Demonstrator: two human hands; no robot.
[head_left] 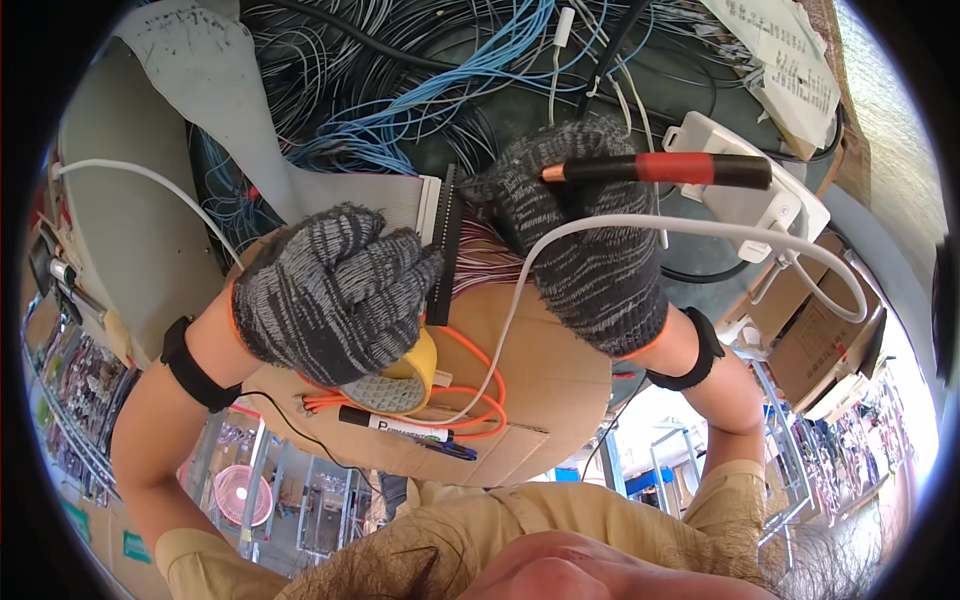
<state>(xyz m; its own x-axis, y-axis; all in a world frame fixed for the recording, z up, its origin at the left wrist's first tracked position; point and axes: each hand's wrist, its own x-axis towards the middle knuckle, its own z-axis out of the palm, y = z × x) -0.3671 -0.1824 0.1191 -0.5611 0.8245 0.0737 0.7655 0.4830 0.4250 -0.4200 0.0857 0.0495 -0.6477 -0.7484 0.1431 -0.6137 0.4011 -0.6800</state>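
Fingers of the left hand [335, 290], gloved in grey-black knit, curl together beside one white connector bar [428, 212] on one wide grey ribbon cable [345, 195]. One long black connector strip [444, 255] stands against it, between both hands; its red-and-white wires [487, 260] look already fitted, but whether the bars are mated cannot be told. The right hand [595, 260], gloved alike, has bent fingers, their pinch hidden; one black-and-red copper-tipped tool [680, 170] crosses it. Nearer the body: one yellow tape roll [424, 368], one black-and-white marker [392, 424].
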